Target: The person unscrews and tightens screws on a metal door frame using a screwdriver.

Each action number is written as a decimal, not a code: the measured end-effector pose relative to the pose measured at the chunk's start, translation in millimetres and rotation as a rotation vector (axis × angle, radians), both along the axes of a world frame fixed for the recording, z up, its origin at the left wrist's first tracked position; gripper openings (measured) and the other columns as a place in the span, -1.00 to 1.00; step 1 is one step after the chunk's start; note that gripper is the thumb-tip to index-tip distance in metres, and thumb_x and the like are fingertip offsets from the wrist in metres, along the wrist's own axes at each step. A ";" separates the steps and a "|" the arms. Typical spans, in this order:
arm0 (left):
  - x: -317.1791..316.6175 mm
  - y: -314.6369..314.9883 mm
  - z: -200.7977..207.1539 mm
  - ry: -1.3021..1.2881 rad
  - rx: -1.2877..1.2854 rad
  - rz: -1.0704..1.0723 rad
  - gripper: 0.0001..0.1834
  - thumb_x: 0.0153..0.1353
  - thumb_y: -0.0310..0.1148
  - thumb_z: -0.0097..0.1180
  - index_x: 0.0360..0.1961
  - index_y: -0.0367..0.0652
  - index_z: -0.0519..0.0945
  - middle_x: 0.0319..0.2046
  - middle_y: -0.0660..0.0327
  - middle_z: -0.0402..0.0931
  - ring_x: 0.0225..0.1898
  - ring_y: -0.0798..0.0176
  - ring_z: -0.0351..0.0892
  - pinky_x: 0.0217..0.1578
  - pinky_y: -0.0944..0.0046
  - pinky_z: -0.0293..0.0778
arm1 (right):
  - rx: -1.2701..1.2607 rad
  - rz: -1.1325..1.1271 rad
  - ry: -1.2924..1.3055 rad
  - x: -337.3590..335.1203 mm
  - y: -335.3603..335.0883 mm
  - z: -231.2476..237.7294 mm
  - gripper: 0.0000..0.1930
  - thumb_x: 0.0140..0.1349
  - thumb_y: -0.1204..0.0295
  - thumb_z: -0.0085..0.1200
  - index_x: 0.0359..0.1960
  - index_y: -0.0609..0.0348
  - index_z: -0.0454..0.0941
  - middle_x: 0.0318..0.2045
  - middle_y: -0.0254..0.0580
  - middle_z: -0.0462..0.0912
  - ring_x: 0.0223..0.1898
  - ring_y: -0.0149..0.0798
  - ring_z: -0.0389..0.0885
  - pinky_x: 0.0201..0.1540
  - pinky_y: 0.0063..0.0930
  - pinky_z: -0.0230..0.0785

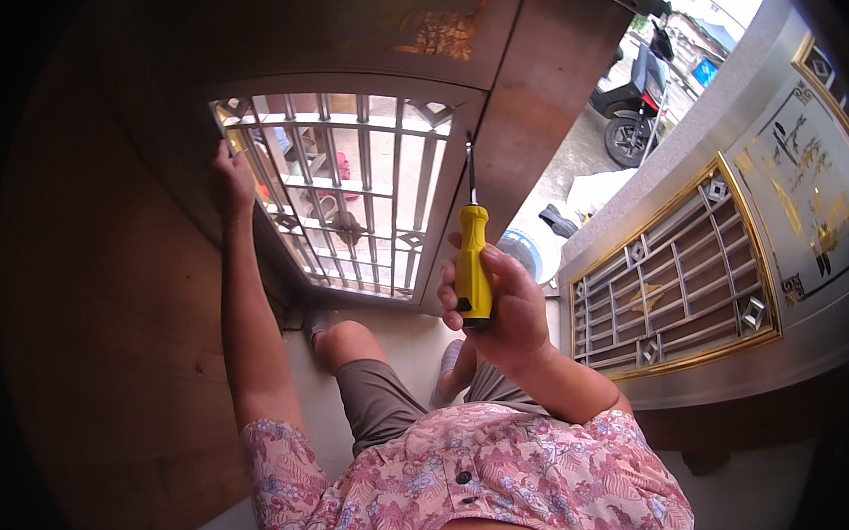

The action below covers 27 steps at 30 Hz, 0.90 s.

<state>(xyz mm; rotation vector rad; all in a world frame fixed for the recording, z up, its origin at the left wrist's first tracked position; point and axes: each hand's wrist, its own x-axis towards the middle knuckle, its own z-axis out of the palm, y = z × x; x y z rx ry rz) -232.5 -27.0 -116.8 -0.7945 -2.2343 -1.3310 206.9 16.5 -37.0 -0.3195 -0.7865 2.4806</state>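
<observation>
My right hand (516, 304) is wrapped round the yellow handle of a screwdriver (474, 263). Its thin metal shaft points up and away, and the tip meets or lies just in front of a small dark spot near the edge of the metal door (478, 85); whether they touch I cannot tell. At the far left, my left hand (233, 179) has its fingers curled at the left side of the door's barred grille (369, 187). Some of those fingers are hidden from sight.
On the right stands another metal door leaf (592, 300) with a gold-trimmed grille. Through the gap between them show a parked scooter (631, 114) and a pale bucket (535, 251). A brown wooden surface (114, 316) fills the left side. Pale floor tiles lie under my feet.
</observation>
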 end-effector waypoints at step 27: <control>2.2 -16.0 32.6 -0.019 -0.088 -0.056 -0.77 0.17 -0.36 -0.02 -0.40 -0.38 0.48 -0.46 -0.24 0.49 -0.27 -0.26 0.51 -0.40 0.00 0.40 | -0.008 -0.088 -0.038 1.4 10.5 14.3 -0.68 0.26 0.23 0.04 -0.11 0.18 0.35 -0.38 -0.14 0.48 -0.45 -0.27 0.54 -0.56 -0.45 0.48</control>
